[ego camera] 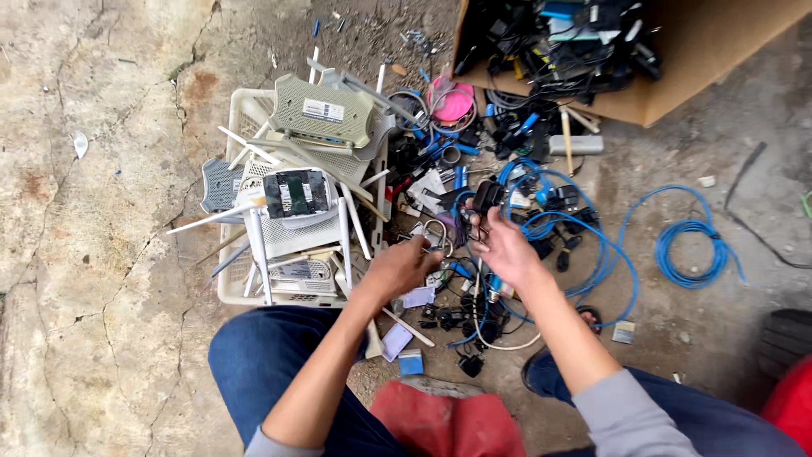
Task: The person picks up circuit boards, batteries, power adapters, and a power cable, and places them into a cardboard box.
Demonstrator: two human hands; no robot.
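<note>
Cracked concrete floor spreads under us, strewn with electronic scrap. We sit over the heap, sorting: our right hand is closed around a small black adapter lifted just above the tangle, its thin cable trailing down into the pile. Our left hand is curled low among the loose wires, fingers pinched on what looks like that cable, though we cannot tell for sure. Beside it stands a white plastic crate stacked with white routers; coiled blue cable lies to the right, a cardboard box of black parts beyond. Freeing the adapter likely calls for a steady pull while the other hand holds the tangle down.
</note>
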